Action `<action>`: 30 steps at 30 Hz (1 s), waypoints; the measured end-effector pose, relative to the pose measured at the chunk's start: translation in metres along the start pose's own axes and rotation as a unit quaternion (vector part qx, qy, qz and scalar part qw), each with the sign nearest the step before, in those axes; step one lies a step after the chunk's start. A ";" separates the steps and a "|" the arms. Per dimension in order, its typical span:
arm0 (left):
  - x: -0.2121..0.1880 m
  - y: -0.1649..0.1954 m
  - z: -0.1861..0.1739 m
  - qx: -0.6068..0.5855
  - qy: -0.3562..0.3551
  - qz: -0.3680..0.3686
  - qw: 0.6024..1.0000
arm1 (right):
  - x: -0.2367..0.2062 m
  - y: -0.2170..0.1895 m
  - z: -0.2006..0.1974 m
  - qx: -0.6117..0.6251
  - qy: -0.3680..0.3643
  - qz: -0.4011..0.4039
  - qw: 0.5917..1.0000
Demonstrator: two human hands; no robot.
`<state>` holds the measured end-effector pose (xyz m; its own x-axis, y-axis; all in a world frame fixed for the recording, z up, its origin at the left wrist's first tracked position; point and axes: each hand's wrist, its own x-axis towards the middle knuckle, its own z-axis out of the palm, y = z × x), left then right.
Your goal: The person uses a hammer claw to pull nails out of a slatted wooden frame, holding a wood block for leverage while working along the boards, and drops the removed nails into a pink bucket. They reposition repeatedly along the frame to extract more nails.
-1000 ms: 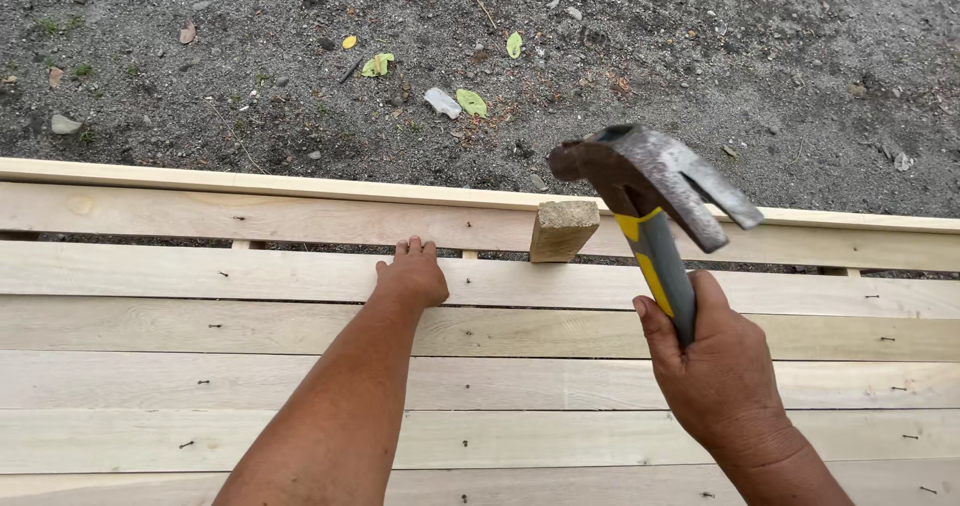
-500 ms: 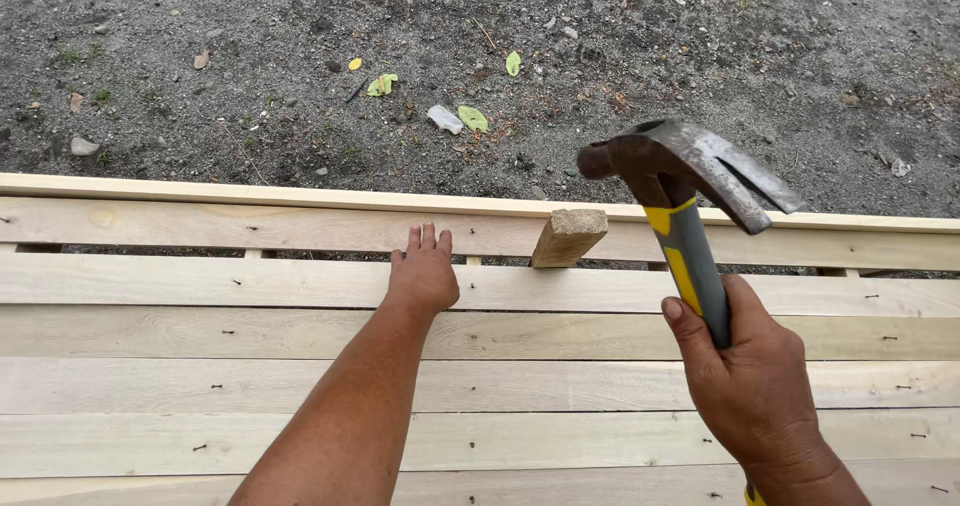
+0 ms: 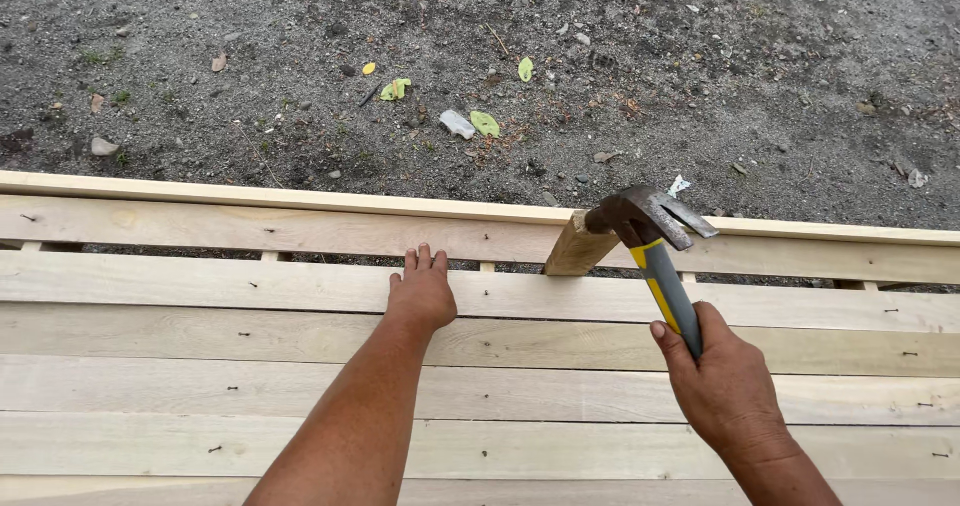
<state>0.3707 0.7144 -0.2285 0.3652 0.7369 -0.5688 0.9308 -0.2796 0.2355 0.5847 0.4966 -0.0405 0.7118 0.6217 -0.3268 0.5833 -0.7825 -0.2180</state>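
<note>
My right hand grips the yellow and grey handle of a claw hammer. The hammer's steel head touches the top of a short wooden block that stands tilted in the gap between two pale boards. My left hand lies flat, fingers together, on a pale wooden plank to the left of the block. The planks form a slatted panel with small nails along them.
Beyond the panel's far edge board lies dark gravel ground with scattered leaves, small stones and a scrap of white litter. Narrow gaps run between the planks.
The hammer has swung down from above the block until its head meets the block's top. My left hand stays pressed on the plank.
</note>
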 end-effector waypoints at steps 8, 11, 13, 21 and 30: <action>0.002 0.001 0.007 0.002 -0.045 -0.015 0.999 | -0.030 0.014 -0.001 0.221 0.175 -0.128 0.951; 0.006 0.003 0.003 -0.003 -0.043 -0.013 0.999 | -0.013 0.012 0.025 -0.040 0.033 -0.035 0.998; 0.008 0.006 0.002 -0.006 -0.040 -0.010 0.999 | -0.010 0.017 0.033 0.001 0.027 -0.026 0.999; 0.004 0.010 0.009 0.029 -0.030 -0.009 0.999 | -0.019 0.006 0.061 0.130 0.049 -0.068 0.988; 0.000 0.019 0.010 0.039 -0.037 -0.017 0.998 | 0.018 -0.055 0.100 0.179 0.073 -0.218 0.957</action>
<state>0.3887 0.7028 -0.2312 0.3304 0.6999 -0.6332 0.9400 -0.3045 0.1539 0.5262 0.5472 -0.1266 0.4943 0.8693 -0.0075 0.6838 -0.3941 -0.6141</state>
